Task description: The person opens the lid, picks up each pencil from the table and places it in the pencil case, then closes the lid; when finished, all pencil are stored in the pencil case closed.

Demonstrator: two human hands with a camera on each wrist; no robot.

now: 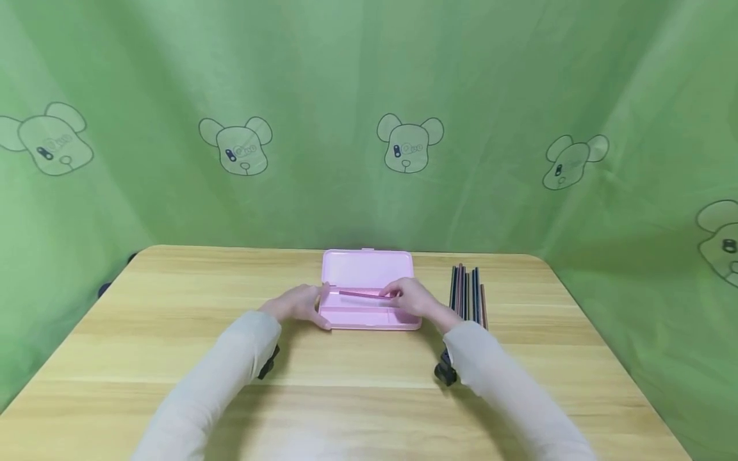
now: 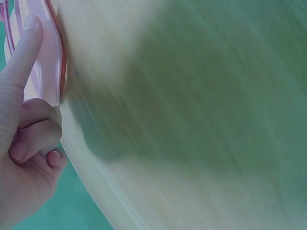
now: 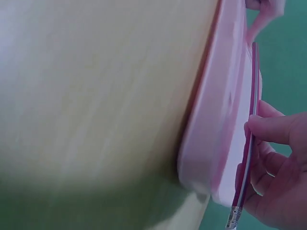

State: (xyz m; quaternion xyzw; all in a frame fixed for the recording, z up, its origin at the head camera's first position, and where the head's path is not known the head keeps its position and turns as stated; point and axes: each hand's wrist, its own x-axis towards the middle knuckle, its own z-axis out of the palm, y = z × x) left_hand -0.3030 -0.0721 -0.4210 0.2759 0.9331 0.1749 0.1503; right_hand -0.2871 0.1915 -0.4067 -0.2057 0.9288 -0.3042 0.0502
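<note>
A pink plastic pencil case lies on the table with its lid swung up at the back. My left hand holds the case at its left end, thumb at the front corner and another finger toward the hinge side. Between the thumb and fingers of my right hand is a dark red striped pencil, pinched over the case's rear compartment. Its silver ferrule end sticks out below the hand in the right wrist view.
Several dark and reddish pencils lie side by side to the right of the case, partly behind my right forearm. A wooden table carries everything. A green curtain with bear faces hangs behind it.
</note>
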